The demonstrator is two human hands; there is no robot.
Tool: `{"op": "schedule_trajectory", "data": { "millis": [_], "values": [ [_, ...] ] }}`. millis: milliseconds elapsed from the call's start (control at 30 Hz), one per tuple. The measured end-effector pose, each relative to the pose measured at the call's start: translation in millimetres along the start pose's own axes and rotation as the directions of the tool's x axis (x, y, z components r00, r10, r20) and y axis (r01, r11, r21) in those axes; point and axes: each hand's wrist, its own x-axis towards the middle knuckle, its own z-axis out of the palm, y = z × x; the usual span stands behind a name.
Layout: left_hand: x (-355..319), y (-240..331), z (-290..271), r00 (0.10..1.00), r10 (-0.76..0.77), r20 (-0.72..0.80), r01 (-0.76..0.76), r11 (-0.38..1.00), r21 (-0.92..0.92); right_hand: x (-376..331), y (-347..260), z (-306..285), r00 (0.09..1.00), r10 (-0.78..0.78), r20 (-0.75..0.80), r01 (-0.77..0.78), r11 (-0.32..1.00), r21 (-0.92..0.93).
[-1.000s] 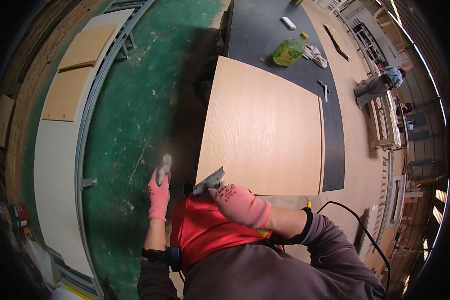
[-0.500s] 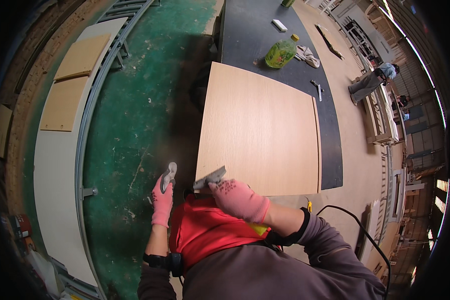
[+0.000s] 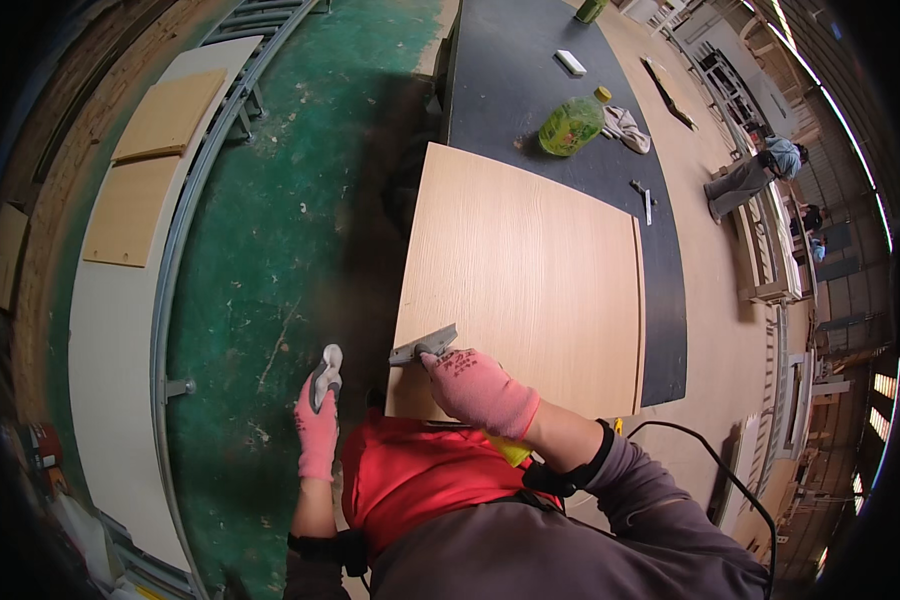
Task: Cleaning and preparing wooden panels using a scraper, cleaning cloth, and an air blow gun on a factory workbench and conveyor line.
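A light wood-grain panel point(image 3: 520, 260) lies on the dark work table point(image 3: 500, 60). My right hand point(image 3: 482, 388), in a pink glove with dark fingertips, is closed on a flat grey scraper-like tool point(image 3: 425, 346). The tool lies over the panel's left edge, close to its near corner. Left of the panel, above the green floor, my left hand point(image 3: 317, 425) wears a matching glove. Its fingers are closed round a small whitish wad point(image 3: 328, 362), perhaps a rag; its kind cannot be made out.
A green bottle point(image 3: 572, 122) with a yellow cap, a cloth point(image 3: 625, 130), a white block point(image 3: 570, 62) and a small metal tool point(image 3: 643, 200) rest on the table. Boards point(image 3: 130, 210) lie on a roller conveyor at left. A black cable point(image 3: 710, 440) loops at right. A person point(image 3: 760, 175) stands farther off.
My right hand has moved the grey tool farther from the panel's near corner along its left edge. My left hand sits slightly lower and more to the left. The whole view has shifted a little.
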Motion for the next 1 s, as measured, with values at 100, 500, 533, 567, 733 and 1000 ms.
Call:
{"op": "schedule_trajectory", "data": {
  "millis": [100,500,533,567,733,1000],
  "values": [
    [-1,11,-2,0.998,0.006,-0.066,-0.006,1.0,-0.006,20,12,-12,0.999,0.036,0.023,-0.037,0.998,0.048],
    [13,53,21,0.987,0.127,-0.097,-0.116,0.987,0.116,176,148,-89,0.971,0.238,-0.026,-0.236,0.969,0.068],
    [11,57,21,0.99,0.086,-0.114,-0.073,0.99,0.118,193,160,-102,0.956,0.295,0.002,-0.294,0.953,0.071],
    [9,63,23,0.991,0.049,-0.127,-0.034,0.993,0.116,208,173,-118,0.935,0.354,0.027,-0.355,0.932,0.068],
    [8,70,22,0.978,0.094,-0.185,-0.055,0.977,0.207,224,251,-133,0.864,0.424,-0.273,-0.392,0.905,0.165],
    [57,67,8,0.979,-0.06,-0.193,0.018,0.977,-0.211,-20,318,-130,0.557,0.737,-0.384,-0.519,0.67,0.531]
  ]
}}
